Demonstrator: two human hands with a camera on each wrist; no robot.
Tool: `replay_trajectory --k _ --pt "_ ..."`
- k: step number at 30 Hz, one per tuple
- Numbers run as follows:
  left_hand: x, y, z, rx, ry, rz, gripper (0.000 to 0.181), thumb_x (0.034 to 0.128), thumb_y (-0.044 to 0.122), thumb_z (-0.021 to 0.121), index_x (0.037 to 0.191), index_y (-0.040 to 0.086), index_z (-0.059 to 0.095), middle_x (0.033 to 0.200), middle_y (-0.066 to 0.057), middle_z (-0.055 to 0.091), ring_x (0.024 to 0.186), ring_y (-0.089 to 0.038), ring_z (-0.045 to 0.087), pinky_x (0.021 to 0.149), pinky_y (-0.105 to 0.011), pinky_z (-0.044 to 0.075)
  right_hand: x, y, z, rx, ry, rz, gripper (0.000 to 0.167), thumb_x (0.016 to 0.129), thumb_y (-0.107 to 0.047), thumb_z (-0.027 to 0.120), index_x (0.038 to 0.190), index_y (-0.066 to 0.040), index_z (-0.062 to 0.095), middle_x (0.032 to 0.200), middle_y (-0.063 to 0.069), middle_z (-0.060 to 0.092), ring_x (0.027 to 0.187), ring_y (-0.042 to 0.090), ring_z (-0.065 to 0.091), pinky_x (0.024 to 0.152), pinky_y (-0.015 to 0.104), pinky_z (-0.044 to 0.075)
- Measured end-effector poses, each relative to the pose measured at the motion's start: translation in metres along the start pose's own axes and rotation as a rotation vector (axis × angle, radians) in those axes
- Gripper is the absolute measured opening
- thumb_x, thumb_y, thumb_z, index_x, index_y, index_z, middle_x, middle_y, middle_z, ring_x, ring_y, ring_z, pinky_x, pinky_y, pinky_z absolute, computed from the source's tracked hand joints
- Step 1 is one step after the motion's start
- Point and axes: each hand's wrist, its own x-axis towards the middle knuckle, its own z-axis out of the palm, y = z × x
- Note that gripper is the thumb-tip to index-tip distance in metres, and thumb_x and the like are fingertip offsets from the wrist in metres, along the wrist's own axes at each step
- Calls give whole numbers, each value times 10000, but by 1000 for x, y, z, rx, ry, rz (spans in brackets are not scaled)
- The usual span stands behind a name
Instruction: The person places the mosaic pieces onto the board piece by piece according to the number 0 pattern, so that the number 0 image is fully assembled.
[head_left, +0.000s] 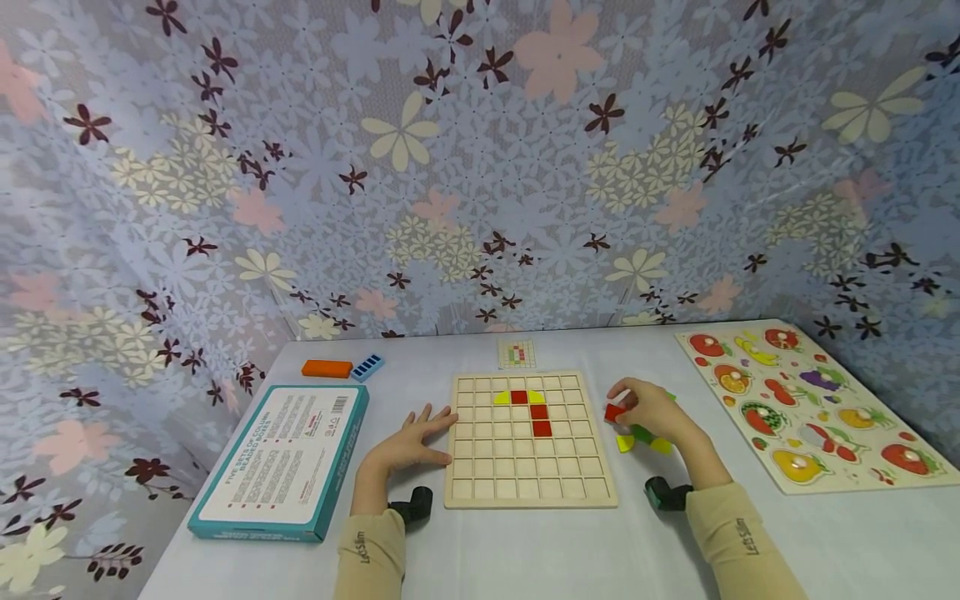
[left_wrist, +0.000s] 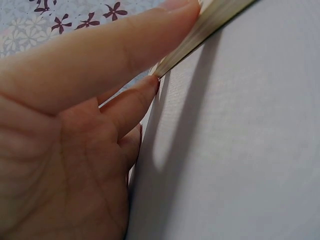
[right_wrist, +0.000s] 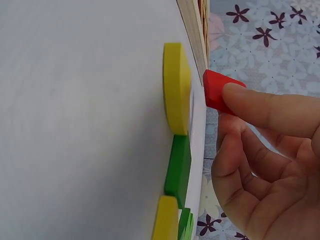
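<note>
A square wooden grid board (head_left: 487, 492) lies mid-table, with red square tiles (head_left: 541, 428) and yellow curved tiles (head_left: 502, 399) in its upper cells. My left hand (head_left: 405, 446) rests at the board's left edge, fingers spread; in the left wrist view the thumb and a fingertip touch the board's side (left_wrist: 200, 37). Right of the board, my right hand (head_left: 660, 411) pinches a red square block (right_wrist: 215, 90) between thumb and fingers, lifted off the table. Under and beside that hand lie yellow blocks (right_wrist: 175, 87) and green blocks (right_wrist: 178, 165), partly hidden in the head view.
Behind the board lies a small pattern card (head_left: 517, 354). To the left are a teal-edged box (head_left: 281, 458), an orange block (head_left: 327, 368) and a blue slotted piece (head_left: 367, 367). A fruit puzzle board (head_left: 810, 408) lies at the right. A patterned curtain (head_left: 480, 167) hangs behind.
</note>
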Motion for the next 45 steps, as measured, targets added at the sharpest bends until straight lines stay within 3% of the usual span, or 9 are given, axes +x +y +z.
replay_trajectory --k 7,17,25,45 --pt "0 0 0 -13 4 -12 770 710 202 772 1396 162 426 1516 -36 229 1408 -340 -65 1102 -588 -52 0 -5 2 22 21 43 279 792 -33 666 1029 10 527 874 124 575 758 216 531 635 280 476" --pt "-1 0 -1 0 -1 0 771 719 207 767 1402 155 414 1516 -40 228 1409 -334 -62 1106 -578 -57 -2 -17 9 29 22 -12 144 809 -59 652 934 -9 601 889 104 611 777 202 557 651 289 504" --pt "0 0 -1 13 8 9 768 711 179 771 1395 143 424 1509 -39 245 1410 -335 -43 1117 -557 -44 -2 -25 18 105 -15 -29 139 822 -68 650 943 -8 617 868 97 605 740 179 576 637 310 530" --pt "-1 2 -1 2 8 3 765 710 178 769 1393 144 426 1510 -36 242 1411 -333 -40 1117 -557 -48 -3 -47 37 147 -94 -126 166 813 -35 655 974 -6 624 865 67 607 790 169 563 675 309 525"
